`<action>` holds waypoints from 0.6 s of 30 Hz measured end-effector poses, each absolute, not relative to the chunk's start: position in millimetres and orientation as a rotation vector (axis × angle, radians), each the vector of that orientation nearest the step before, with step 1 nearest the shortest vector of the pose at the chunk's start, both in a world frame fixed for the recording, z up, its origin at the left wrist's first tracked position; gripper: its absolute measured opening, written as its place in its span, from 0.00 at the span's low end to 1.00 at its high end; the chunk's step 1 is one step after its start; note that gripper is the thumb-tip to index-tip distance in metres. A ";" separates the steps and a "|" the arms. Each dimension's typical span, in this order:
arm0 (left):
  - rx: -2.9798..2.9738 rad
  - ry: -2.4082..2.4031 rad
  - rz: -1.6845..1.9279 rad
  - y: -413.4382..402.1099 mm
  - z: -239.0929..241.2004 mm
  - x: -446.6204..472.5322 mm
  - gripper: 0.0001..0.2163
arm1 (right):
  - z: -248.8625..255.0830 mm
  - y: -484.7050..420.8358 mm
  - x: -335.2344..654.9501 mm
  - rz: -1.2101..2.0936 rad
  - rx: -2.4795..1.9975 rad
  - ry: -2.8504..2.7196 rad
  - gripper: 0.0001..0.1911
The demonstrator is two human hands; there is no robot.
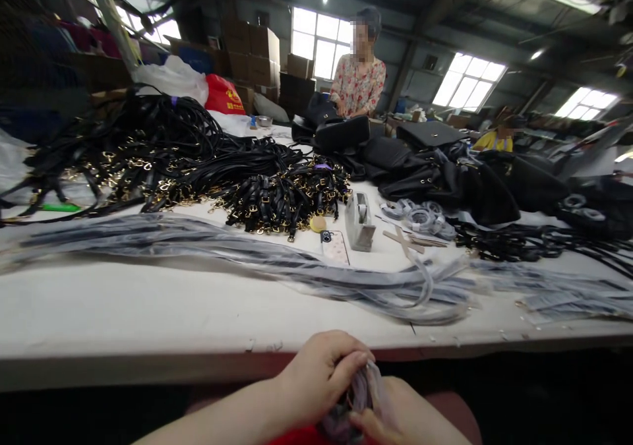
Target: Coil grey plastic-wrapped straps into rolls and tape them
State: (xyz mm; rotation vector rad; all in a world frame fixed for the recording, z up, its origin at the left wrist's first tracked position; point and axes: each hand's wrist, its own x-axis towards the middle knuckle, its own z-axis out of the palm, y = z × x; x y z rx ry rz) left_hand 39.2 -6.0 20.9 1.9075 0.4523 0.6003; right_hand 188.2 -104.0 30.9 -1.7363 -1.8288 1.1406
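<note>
Both hands work below the edge of the white table (pixel 148 313). The left hand (pixel 316 372) and right hand (pixel 390 415) pinch shut on a thin, shiny wrapped strap (pixel 363 392) — slippery, so it could slide out and drop. Behind the edge lie long grey strips (pixel 277 260).

The right hand (pixel 395 418) was cut off by the bottom edge, only its upper part showing, and the left hand (pixel 321 372) covered much of the small bundle (pixel 359 399) pinched between them, so what the bundle was could not be told. The grey wrapped strips (pixel 297 267) ran out past both side edges. The black strap pile (pixel 163 155) was too tangled to count. The co-worker's hands (pixel 341 107) were hidden behind the black bags (pixel 341 132). A second person in yellow (pixel 494 140) sat mostly hidden behind goods.
</note>
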 end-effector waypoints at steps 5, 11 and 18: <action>1.867 0.737 0.860 20.5 0.6 35.4 0.13 | 31.8 -86.5 209.0 1.031 -1.818 -1.723 0.09; 1.915 0.877 1.117 52.8 -20.5 22.8 0.12 | 36.9 -15.2 300.7 0.448 -2.003 -1.458 0.18; 1.701 0.924 1.212 55.6 -44.0 21.4 0.14 | 11.1 79.2 386.0 -0.090 -2.525 -1.288 0.13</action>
